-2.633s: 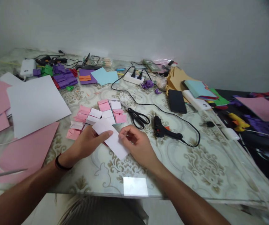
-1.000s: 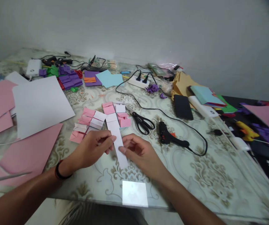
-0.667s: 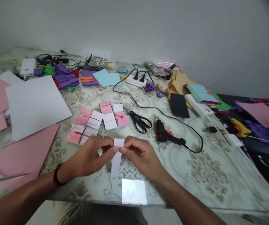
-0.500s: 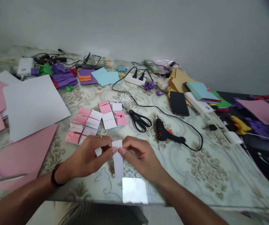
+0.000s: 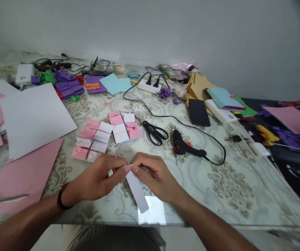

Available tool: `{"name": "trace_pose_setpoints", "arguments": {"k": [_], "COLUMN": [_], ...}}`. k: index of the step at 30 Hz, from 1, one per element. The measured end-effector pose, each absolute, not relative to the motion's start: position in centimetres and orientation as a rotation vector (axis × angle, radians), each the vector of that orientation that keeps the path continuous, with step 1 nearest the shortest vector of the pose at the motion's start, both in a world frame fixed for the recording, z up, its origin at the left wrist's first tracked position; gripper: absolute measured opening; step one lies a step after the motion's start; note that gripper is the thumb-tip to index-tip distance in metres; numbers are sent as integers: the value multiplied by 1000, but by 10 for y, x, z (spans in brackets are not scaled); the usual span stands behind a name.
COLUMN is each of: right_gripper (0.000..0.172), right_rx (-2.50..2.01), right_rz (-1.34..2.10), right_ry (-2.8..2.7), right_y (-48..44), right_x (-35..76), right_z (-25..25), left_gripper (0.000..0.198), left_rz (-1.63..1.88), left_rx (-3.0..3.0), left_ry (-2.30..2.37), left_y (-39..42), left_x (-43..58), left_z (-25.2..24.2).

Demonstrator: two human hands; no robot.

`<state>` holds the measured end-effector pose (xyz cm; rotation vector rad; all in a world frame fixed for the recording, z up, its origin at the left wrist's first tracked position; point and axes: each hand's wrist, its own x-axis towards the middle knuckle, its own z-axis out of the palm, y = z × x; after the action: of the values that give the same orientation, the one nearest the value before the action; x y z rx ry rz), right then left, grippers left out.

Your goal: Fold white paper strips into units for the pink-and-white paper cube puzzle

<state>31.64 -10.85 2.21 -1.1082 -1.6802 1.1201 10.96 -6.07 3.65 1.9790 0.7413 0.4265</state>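
Pinched between my two hands is a narrow white paper strip (image 5: 137, 193), its top end at my fingertips and its long tail slanting down to the right. My left hand (image 5: 104, 177) closes thumb and forefinger on its top left side. My right hand (image 5: 155, 176) grips the same end from the right, so the tips of both hands nearly meet. Just beyond my hands lie two pieces made of pink and white folded paper squares, one at the left (image 5: 94, 139) and one farther back (image 5: 124, 126).
Black-handled scissors (image 5: 155, 133) and a black glue gun (image 5: 188, 146) lie beyond my right hand. White paper (image 5: 36, 118) and pink sheets (image 5: 32, 174) cover the left side. A power strip (image 5: 149, 86) with a trailing cord and a black phone (image 5: 199, 112) are farther back.
The strip's upper end, which stood up above my fingertips, is now folded down or hidden between them. The lower end has swung to the right. My hands stay in nearly the same place.
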Motion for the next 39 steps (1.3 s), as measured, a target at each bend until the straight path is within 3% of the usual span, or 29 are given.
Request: {"name": "trace_pose_setpoints", "arguments": {"k": [16,22,25,27,30,33,36,39], "right_gripper": [31,26,27,28,26,10,24,20], "right_rx": [-1208,-1153,-1107,-1085,-1141,-1178,-1211,-1268], "right_rz": [1286,1375,1440,1446,1191,873,875,903], "right_ry": [-1618,-1563,-1556,-1542,-1508,-1603,-1737,-1772], "right_y": [-106,-104,-104,-103,-100,-100,-102,-104], "right_x": [312,317,327,333,336,328,318,312], "right_z": [17,21,21,21,22,23,19,11], "left_gripper": [43,43,30,33,35,39,42,41], "left_rz": [541,864,1179,1378,1324,1056,891,843], "left_rx": [1953,1692,1382,1223,1239,1472,1596,1549], "left_ry": [906,1069,1112,1106,1115,1221,1230,1201], "left_y": [-61,-39,-16,-4,-4,-21,-37,-43], "left_x": [113,98,86,81,81,91,103,109], "left_z": [30,38,41,41,39,37,37,39]}}
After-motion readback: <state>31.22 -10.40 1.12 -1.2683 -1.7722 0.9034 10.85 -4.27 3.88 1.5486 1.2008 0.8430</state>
